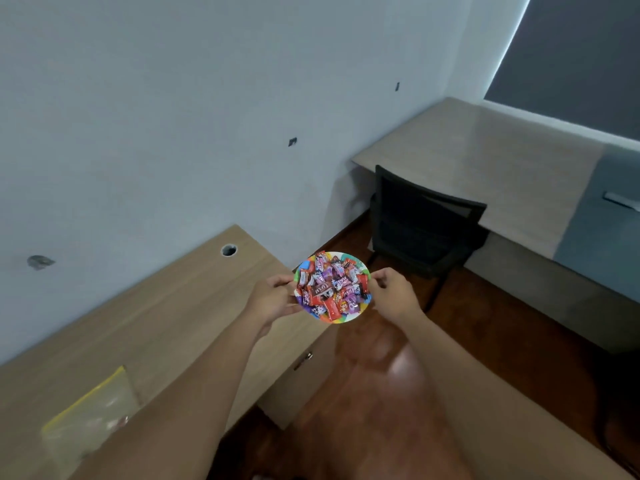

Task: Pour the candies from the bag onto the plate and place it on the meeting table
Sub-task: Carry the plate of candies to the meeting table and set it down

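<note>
A small round plate (349, 318) with a multicoloured rim is held in the air past the right end of a wooden desk. It is heaped with wrapped candies (330, 287) in red, purple and brown. My left hand (272, 299) grips the plate's left rim and my right hand (393, 294) pinches its right rim. The clear plastic bag (90, 415) with a yellow zip edge lies flat on the desk at the lower left. A long pale table (485, 168) stands at the right, under a dark window blind.
The wooden desk (145, 323) runs along the white wall and has a cable hole (228, 250) and a drawer front with a handle (303, 361). A black chair (420, 223) is pushed against the long table. Dark red-brown floor (388, 393) lies between desk and table.
</note>
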`<action>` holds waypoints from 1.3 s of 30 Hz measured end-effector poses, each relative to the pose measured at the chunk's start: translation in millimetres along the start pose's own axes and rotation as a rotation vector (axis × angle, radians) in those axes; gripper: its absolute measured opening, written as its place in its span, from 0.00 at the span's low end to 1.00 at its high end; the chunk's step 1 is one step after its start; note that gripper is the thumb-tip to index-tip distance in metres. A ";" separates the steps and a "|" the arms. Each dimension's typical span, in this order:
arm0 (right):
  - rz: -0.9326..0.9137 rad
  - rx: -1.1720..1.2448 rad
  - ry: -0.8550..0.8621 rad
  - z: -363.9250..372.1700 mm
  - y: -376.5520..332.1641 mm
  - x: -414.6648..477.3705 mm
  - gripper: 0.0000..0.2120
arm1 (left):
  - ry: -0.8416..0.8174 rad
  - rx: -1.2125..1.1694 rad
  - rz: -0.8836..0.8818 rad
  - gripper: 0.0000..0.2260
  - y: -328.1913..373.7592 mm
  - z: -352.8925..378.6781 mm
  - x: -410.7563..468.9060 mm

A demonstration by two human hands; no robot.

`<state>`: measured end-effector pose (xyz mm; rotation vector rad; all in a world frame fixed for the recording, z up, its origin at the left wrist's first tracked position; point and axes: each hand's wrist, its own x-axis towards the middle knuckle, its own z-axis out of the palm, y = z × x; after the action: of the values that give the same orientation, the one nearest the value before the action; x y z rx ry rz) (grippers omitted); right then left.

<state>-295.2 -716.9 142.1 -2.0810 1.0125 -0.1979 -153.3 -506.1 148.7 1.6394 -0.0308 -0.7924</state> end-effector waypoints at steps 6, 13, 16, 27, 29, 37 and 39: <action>0.072 0.066 0.068 -75.8 75.9 -33.5 0.10 | -0.062 0.071 -0.026 0.06 -15.9 99.0 -39.5; 0.153 0.137 0.144 -157.3 156.8 -68.5 0.08 | -0.175 0.134 -0.024 0.09 -30.2 201.4 -71.0; 0.175 0.163 0.186 -189.4 184.9 -80.3 0.08 | -0.215 0.167 -0.019 0.10 -31.7 241.4 -79.8; 0.300 0.247 0.355 -286.4 285.8 -97.5 0.07 | -0.426 0.273 -0.003 0.11 -24.3 389.0 -92.5; 0.333 0.231 0.379 -304.2 302.9 -95.0 0.07 | -0.458 0.287 -0.003 0.10 -23.0 418.8 -89.4; 0.424 0.244 0.465 -367.2 367.6 -50.7 0.06 | -0.557 0.335 -0.011 0.08 -12.6 535.4 -50.3; 0.439 0.244 0.472 -383.9 379.2 -33.0 0.06 | -0.575 0.354 -0.011 0.08 -6.5 564.0 -33.9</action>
<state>-714.4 -1058.1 134.0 -1.5751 1.6109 -0.5729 -466.7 -976.3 152.5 1.6830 -0.5964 -1.3003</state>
